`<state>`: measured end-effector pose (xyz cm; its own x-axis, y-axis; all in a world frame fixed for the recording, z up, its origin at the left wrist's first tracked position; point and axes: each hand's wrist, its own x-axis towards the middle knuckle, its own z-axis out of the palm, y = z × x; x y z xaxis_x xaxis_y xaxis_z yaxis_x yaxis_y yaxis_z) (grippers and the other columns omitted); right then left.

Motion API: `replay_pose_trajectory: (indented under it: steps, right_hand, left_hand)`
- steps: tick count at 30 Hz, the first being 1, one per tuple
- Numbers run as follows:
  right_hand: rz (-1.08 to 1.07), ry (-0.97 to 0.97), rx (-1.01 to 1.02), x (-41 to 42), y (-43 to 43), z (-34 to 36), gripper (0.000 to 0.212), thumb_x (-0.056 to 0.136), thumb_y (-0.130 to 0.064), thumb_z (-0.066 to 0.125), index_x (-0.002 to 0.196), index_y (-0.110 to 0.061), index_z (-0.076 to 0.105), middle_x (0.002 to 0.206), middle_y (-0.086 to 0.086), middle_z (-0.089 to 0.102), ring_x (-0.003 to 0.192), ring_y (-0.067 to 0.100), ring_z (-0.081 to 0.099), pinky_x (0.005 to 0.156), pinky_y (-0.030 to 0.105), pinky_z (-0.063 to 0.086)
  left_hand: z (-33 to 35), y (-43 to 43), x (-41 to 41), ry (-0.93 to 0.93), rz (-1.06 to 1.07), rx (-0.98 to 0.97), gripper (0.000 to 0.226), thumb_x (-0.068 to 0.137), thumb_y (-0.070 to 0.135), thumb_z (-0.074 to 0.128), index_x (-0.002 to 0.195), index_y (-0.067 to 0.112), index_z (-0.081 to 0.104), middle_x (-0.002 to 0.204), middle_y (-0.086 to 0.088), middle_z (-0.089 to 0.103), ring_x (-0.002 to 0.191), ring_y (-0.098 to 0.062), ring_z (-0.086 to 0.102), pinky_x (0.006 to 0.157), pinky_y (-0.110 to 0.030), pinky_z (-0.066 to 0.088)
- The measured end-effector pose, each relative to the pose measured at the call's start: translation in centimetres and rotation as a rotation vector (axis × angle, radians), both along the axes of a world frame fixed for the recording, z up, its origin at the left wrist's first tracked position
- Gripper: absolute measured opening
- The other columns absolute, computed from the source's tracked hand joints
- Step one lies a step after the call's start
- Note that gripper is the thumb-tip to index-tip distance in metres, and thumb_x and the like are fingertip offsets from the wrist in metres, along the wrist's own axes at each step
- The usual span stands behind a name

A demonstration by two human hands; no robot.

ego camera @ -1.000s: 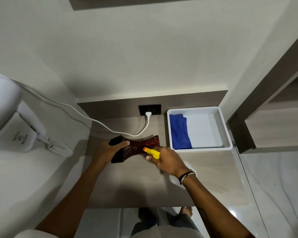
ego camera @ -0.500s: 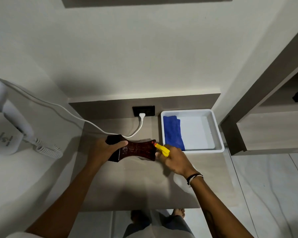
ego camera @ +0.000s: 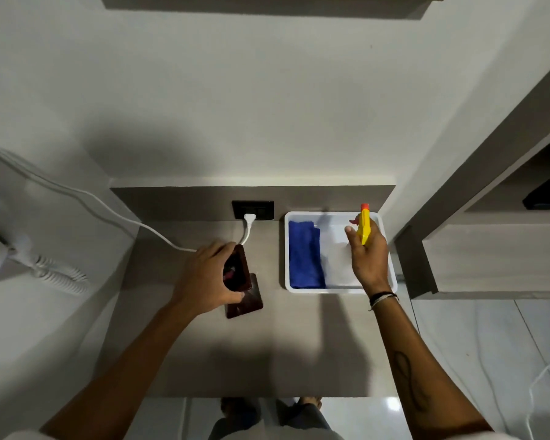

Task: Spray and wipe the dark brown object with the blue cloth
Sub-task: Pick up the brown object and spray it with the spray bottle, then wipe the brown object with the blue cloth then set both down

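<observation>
Left hand [ego camera: 204, 277]: grip closed around the dark brown object [ego camera: 240, 281], held tilted on the worktop [ego camera: 299, 344].
Right hand [ego camera: 370, 258]: grip wrapped around a yellow spray bottle [ego camera: 365, 225], held over the white tray [ego camera: 334, 290].
Blue cloth [ego camera: 305, 254]: folded, laid in the tray's left side.

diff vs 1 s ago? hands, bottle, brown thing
The right hand carried the spray bottle away from the dark brown object to over the white tray. The left hand turned the object from crosswise to roughly lengthwise, keeping its grip. The blue cloth stays in the tray.
</observation>
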<state>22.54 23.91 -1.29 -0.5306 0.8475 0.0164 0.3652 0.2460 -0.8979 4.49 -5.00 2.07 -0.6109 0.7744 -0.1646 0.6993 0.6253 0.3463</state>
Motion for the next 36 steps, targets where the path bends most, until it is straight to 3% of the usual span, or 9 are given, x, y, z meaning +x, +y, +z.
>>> replay_pose_trajectory:
  steps: [4,7,12,21,24,27,30,32,36]
  right_hand:
    - [-0.016,0.034,-0.025,-1.2,0.6,-1.3,0.060,0.111,-0.029,0.055,0.166,-0.020,0.034,0.149,0.012,0.063,0.121,0.014,0.059,0.108,0.032,0.051]
    - [-0.009,0.001,0.006,-1.6,0.9,-2.5,0.059,0.111,-0.028,0.054,0.166,-0.019,0.036,0.153,0.012,0.062,0.118,0.018,0.065,0.104,0.015,0.050]
    - [-0.024,-0.025,-0.046,-1.7,0.8,-3.4,0.060,0.110,-0.030,0.055,0.166,-0.020,0.035,0.155,0.012,0.060,0.137,0.036,0.063,0.118,0.055,0.051]
    - [-0.042,-0.016,-0.044,-0.9,1.0,-3.2,0.068,0.101,-0.033,0.071,0.162,-0.019,0.043,0.153,0.008,0.063,0.135,0.032,0.065,0.113,0.055,0.056]
    - [-0.132,-0.058,0.228,-0.4,0.0,-2.9,0.075,0.101,-0.046,0.067,0.163,-0.020,0.035,0.168,0.003,0.045,0.153,0.030,0.049,0.123,0.050,0.047]
    - [0.046,-0.015,0.566,-0.8,-1.9,-3.4,0.067,0.107,-0.043,0.055,0.165,-0.021,0.032,0.177,-0.006,0.025,0.165,0.021,0.028,0.135,0.034,0.025]
    - [0.372,-0.226,0.632,-2.7,-3.9,-5.1,0.064,0.110,-0.036,0.051,0.166,-0.014,0.032,0.177,0.007,0.027,0.166,0.027,0.023,0.136,0.039,0.022]
    - [0.534,-0.454,0.581,-4.3,-4.4,-6.4,0.067,0.112,-0.033,0.047,0.169,-0.008,0.023,0.179,0.013,0.017,0.168,0.032,0.013,0.137,0.047,0.020]
    - [0.630,-0.737,0.494,-6.9,-3.1,-8.6,0.070,0.114,-0.032,0.039,0.170,-0.003,0.008,0.179,0.022,0.003,0.168,0.036,0.001,0.138,0.046,0.012]
  left_hand:
    - [0.0,0.2,0.3,-0.026,-0.058,-0.005,0.113,0.062,0.050,0.091,0.157,0.014,0.043,0.151,-0.007,0.050,0.137,-0.030,0.046,0.112,-0.043,0.043]
    - [-0.3,0.0,0.3,0.006,-0.080,-0.001,0.113,0.062,0.047,0.093,0.157,0.014,0.042,0.152,-0.008,0.049,0.140,-0.030,0.044,0.116,-0.046,0.041]
    - [-0.7,0.1,0.3,0.023,-0.061,0.000,0.114,0.061,0.047,0.092,0.157,0.014,0.041,0.152,-0.007,0.047,0.141,-0.030,0.042,0.117,-0.047,0.040]
    - [-1.1,0.1,0.3,0.009,-0.050,0.001,0.115,0.062,0.045,0.092,0.159,0.014,0.039,0.156,-0.008,0.045,0.146,-0.032,0.038,0.124,-0.051,0.031]
    - [-1.2,0.0,0.1,0.024,-0.065,-0.008,0.114,0.062,0.046,0.090,0.159,0.014,0.039,0.156,-0.008,0.045,0.146,-0.033,0.039,0.125,-0.051,0.032]
    - [-1.6,0.0,-0.1,0.043,-0.076,0.002,0.114,0.061,0.050,0.087,0.158,0.014,0.040,0.155,-0.008,0.046,0.145,-0.032,0.041,0.126,-0.053,0.032]
    - [-2.1,0.0,-0.1,0.066,-0.090,0.036,0.112,0.058,0.051,0.085,0.156,0.014,0.042,0.152,-0.007,0.048,0.142,-0.031,0.043,0.127,-0.052,0.028]
    - [-2.2,0.0,0.0,0.065,-0.083,0.052,0.113,0.058,0.050,0.085,0.156,0.015,0.040,0.151,-0.007,0.047,0.143,-0.030,0.041,0.128,-0.049,0.021]
    - [-2.9,0.1,0.0,0.060,-0.064,0.079,0.115,0.056,0.055,0.076,0.157,0.016,0.038,0.152,-0.007,0.046,0.147,-0.030,0.038,0.128,-0.045,0.012]
